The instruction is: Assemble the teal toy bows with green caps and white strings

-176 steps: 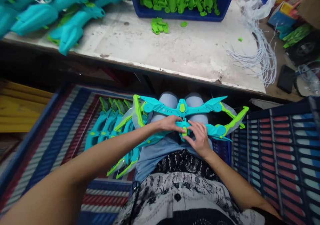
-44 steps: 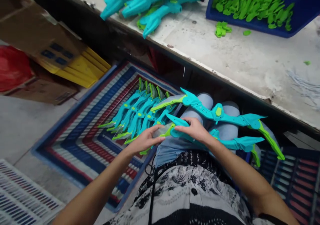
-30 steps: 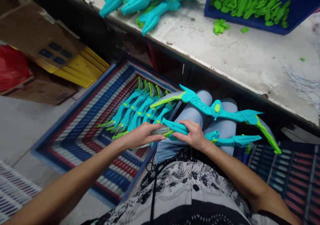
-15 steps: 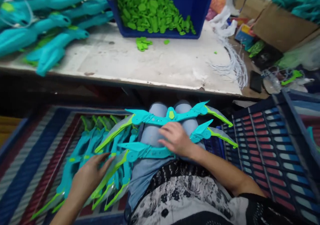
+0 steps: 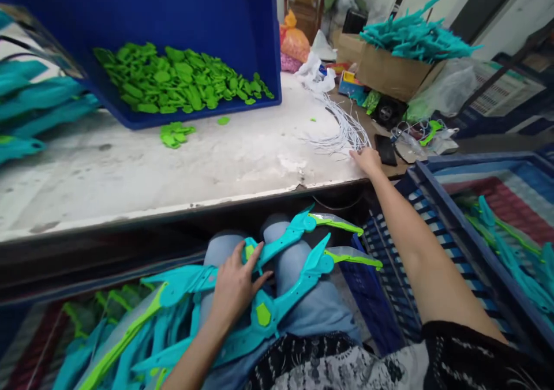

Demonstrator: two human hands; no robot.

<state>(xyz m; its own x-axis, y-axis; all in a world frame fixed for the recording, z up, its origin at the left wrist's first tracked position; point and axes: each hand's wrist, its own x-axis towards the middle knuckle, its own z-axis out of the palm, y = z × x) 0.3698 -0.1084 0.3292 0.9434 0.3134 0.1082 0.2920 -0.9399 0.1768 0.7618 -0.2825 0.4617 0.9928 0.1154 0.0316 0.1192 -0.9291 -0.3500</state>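
Note:
Two turquoise toy bows with lime-green tips lie across my lap. My left hand is wrapped over the middle of the farther toy bow, partly hiding it. The nearer toy bow lies beside that wrist, its green hexagonal piece facing up. Out at the table's right front edge, my right hand has its fingers closed on the ends of a bundle of thin white strings. More turquoise bows are stacked to the left, below my left forearm.
A blue bin of small green pieces stands on the white table, with loose green pieces in front. Beyond are a cardboard box of turquoise parts and a black phone-like object. A blue crate stands at right.
The view has swung right. My right hand has gone from the bows on my lap to the white strings. My left hand has moved from the left stack onto the farther bow.

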